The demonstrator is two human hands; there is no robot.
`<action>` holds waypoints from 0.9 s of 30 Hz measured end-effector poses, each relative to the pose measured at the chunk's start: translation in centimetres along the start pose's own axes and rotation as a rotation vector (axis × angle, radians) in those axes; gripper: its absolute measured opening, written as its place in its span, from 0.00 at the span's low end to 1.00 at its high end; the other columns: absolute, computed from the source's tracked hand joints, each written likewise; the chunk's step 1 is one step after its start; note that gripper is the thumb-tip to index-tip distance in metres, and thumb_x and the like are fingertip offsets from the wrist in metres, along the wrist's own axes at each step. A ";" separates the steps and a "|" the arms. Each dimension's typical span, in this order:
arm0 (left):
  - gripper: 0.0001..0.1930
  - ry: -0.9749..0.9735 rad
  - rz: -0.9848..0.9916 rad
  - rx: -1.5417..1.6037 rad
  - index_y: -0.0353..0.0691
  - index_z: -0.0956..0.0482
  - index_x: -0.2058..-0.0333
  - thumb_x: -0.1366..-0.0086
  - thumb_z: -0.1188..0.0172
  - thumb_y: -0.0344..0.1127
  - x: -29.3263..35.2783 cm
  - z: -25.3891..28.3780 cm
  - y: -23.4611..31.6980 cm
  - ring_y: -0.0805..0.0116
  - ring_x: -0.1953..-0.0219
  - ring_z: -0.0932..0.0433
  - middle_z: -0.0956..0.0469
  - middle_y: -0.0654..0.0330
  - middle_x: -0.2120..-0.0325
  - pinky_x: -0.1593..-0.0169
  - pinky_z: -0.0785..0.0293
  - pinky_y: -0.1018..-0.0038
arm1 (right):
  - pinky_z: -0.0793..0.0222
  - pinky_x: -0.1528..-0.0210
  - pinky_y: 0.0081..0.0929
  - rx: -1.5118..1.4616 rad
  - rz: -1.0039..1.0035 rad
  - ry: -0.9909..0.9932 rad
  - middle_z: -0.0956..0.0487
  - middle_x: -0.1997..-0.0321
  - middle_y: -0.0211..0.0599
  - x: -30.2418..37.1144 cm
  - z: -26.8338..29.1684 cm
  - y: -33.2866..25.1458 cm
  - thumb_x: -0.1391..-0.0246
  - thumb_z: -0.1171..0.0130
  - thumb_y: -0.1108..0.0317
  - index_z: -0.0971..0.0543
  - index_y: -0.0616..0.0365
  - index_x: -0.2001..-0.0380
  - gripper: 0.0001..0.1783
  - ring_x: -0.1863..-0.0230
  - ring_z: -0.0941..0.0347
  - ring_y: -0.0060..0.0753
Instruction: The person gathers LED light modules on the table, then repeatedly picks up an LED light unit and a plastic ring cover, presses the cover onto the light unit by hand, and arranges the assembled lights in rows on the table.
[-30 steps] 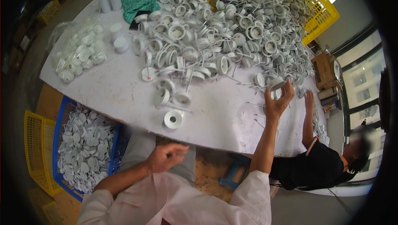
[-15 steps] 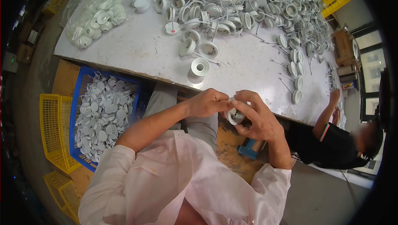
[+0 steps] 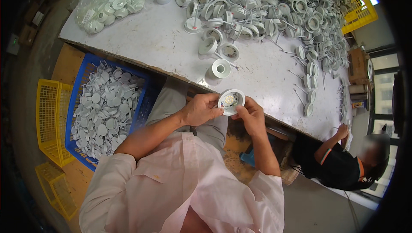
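Both hands hold a round white LED downlight just off the table's near edge. Its open face is turned up toward me, and a board with small yellow LEDs shows inside the rim. My left hand pinches its left edge between thumb and fingers. On the opposite edge, my right hand grips with the thumb at the front rim and the fingers behind, partly hidden. Just beyond, on the table, a white cup-shaped part with a hole in its middle stands on its own.
A big heap of white downlights with wires covers the far side of the table. A bag of white parts lies at the far left. On my left are a blue basket full of round parts and yellow crates. A co-worker sits at the right.
The downlight has turned from edge-on to face-up, so its LED board now shows. My right hand has shifted to its right edge. The whole view has swung slightly; the co-worker's hands are lower.
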State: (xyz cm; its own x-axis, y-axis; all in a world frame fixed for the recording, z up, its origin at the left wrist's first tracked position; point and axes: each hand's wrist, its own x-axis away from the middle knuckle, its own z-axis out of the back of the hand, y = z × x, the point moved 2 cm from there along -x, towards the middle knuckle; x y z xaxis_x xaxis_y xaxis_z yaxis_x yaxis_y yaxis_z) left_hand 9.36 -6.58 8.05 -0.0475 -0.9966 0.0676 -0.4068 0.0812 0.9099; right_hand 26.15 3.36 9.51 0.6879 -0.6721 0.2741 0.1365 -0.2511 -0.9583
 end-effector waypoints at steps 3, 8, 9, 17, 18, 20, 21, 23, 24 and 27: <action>0.21 0.069 0.031 -0.059 0.30 0.33 0.47 0.37 0.43 0.30 0.2 0.1 -0.2 0.83 0.72 0.32 0.25 0.65 0.68 0.70 0.32 0.84 | 0.30 0.70 0.17 0.063 -0.001 0.159 0.21 0.69 0.33 -1.0 -1.8 1.5 0.47 0.41 0.72 0.24 0.66 0.61 0.10 0.72 0.27 0.19; 0.19 0.189 0.112 -0.176 0.29 0.32 0.48 0.37 0.44 0.29 0.5 0.6 -0.3 0.83 0.74 0.31 0.24 0.64 0.69 0.72 0.32 0.83 | 0.33 0.71 0.16 0.091 0.042 0.189 0.21 0.70 0.31 -1.8 -2.4 2.7 0.47 0.42 0.71 0.23 0.65 0.62 0.10 0.73 0.30 0.16; 0.18 0.188 0.126 -0.175 0.29 0.31 0.49 0.37 0.44 0.29 0.6 0.9 -0.5 0.83 0.75 0.31 0.24 0.64 0.70 0.72 0.33 0.83 | 0.34 0.71 0.16 0.125 0.055 0.178 0.22 0.71 0.31 -2.0 -2.5 2.8 0.47 0.42 0.71 0.23 0.65 0.62 0.10 0.74 0.31 0.15; 0.14 0.136 0.153 -0.040 0.31 0.28 0.54 0.34 0.46 0.35 0.8 2.6 -1.9 0.82 0.76 0.32 0.24 0.64 0.71 0.73 0.34 0.84 | 0.36 0.70 0.15 0.222 -0.010 0.146 0.22 0.72 0.29 -2.6 -3.2 3.3 0.46 0.43 0.69 0.22 0.64 0.59 0.12 0.73 0.31 0.14; 0.14 0.143 0.141 -0.022 0.32 0.28 0.55 0.34 0.46 0.36 0.9 2.7 -1.8 0.82 0.77 0.31 0.24 0.63 0.71 0.74 0.34 0.84 | 0.35 0.70 0.15 0.226 -0.041 0.141 0.22 0.72 0.29 -2.7 -3.4 3.1 0.46 0.43 0.69 0.23 0.64 0.58 0.13 0.73 0.31 0.15; 0.14 0.153 0.125 -0.004 0.32 0.27 0.56 0.33 0.47 0.36 1.3 2.9 -2.0 0.82 0.77 0.31 0.23 0.62 0.70 0.74 0.34 0.84 | 0.34 0.68 0.16 0.240 -0.024 0.128 0.22 0.69 0.31 -2.7 -3.5 1.8 0.46 0.43 0.69 0.23 0.65 0.56 0.15 0.72 0.30 0.16; 0.14 0.174 0.137 0.001 0.32 0.27 0.56 0.33 0.47 0.37 1.5 3.2 -2.3 0.82 0.78 0.31 0.22 0.60 0.70 0.74 0.34 0.84 | 0.33 0.67 0.17 0.253 -0.007 0.119 0.21 0.66 0.33 -2.8 -3.4 1.3 0.45 0.42 0.70 0.24 0.65 0.55 0.16 0.70 0.30 0.17; 0.14 0.199 0.145 0.005 0.32 0.27 0.56 0.33 0.47 0.37 1.8 3.5 -2.4 0.81 0.78 0.31 0.22 0.58 0.70 0.75 0.34 0.84 | 0.31 0.66 0.18 0.259 0.101 0.176 0.22 0.64 0.34 -4.0 -2.3 1.0 0.45 0.42 0.70 0.25 0.65 0.54 0.17 0.69 0.29 0.18; 0.13 0.209 0.138 0.017 0.31 0.27 0.56 0.34 0.48 0.36 1.9 3.5 -2.2 0.81 0.78 0.30 0.21 0.57 0.69 0.75 0.33 0.83 | 0.30 0.64 0.20 0.266 0.207 0.242 0.22 0.61 0.35 -4.5 -1.5 0.6 0.45 0.42 0.70 0.25 0.65 0.53 0.17 0.67 0.28 0.20; 0.13 0.236 0.116 0.042 0.30 0.26 0.56 0.34 0.51 0.34 2.0 3.5 -1.9 0.79 0.76 0.27 0.21 0.55 0.68 0.75 0.32 0.82 | 0.29 0.63 0.22 0.532 0.390 0.308 0.23 0.58 0.38 -5.8 -0.8 -0.4 0.49 0.38 0.72 0.25 0.63 0.52 0.20 0.62 0.27 0.25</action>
State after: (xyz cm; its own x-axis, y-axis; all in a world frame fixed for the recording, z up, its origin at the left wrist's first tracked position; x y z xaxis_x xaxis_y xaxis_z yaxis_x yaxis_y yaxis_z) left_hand 6.82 -8.65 5.03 0.1155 -0.9563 0.2687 -0.4490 0.1911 0.8729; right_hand 21.51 6.78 8.40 0.5360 -0.8288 -0.1603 0.3044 0.3668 -0.8791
